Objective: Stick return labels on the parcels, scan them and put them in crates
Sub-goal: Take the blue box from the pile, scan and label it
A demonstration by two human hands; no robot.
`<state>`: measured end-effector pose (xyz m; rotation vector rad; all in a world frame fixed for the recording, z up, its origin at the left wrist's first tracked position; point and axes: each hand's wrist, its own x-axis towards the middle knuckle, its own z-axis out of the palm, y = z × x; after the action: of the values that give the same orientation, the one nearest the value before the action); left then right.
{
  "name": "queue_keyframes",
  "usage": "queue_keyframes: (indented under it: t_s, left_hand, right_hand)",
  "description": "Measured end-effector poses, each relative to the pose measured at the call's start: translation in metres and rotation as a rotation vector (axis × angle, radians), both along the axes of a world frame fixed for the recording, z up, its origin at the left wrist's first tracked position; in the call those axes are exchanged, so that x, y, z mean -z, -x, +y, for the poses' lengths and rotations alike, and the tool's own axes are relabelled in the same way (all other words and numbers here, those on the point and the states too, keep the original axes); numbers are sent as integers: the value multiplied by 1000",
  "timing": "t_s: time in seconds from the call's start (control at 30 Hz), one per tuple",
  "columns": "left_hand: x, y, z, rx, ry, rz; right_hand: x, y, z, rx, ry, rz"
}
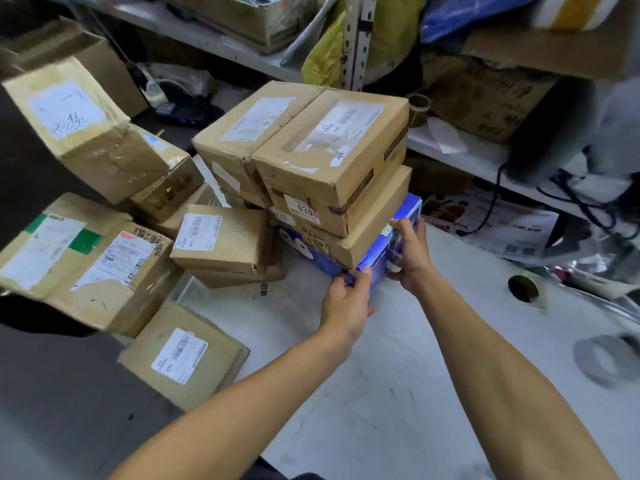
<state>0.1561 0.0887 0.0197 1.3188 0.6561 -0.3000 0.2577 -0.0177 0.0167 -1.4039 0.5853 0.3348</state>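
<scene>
Since two cartons (322,168) sit on it, left hand (346,299) and right hand (412,258) clamp blue box (377,265) ends, likely steadying the stack.

This looks like a back room where parcels get sorted and sent back. Lots of brown cardboard boxes (304,147) with white labels (199,230) are piled up on a white tabletop (398,375). Behind them stand metal shelves (356,39) stuffed with more boxes, bags (322,53) and papers. A roll of brown tape (418,109) sits on a shelf. Another tape roll (602,358) lies on the tabletop, and black cables (585,206) hang at the right.
</scene>
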Motion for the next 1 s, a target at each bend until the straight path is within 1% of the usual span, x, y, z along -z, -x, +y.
queue_keyframes:
  t_s: [0.13,0.23,0.33,0.4,0.67,0.77,0.83,1.0]
  left_hand:
    - [-12,6,-10,-87,-91,76]
    - [-15,9,-14,-99,-183,61]
    - [-22,16,-20,-109,-130,-2]
    - [-22,21,-25,-101,-112,-11]
    - [-11,25,-33,-94,-102,56]
    - [-9,31,-45,-56,-39,120]
    - [-6,37,-55,-40,41,167]
    - [5,50,-74,-69,212,250]
  right_hand:
    - [-12,21,-12,23,29,-33]
    - [-26,31,-26,34,63,-44]
    - [-39,39,-44,26,101,-46]
    - [-47,46,-55,20,126,-41]
    - [-75,74,-118,-16,249,-23]
    - [-83,86,-146,-32,289,-19]
    - [-85,95,-163,-36,311,-5]
    - [-88,117,-201,-58,366,26]
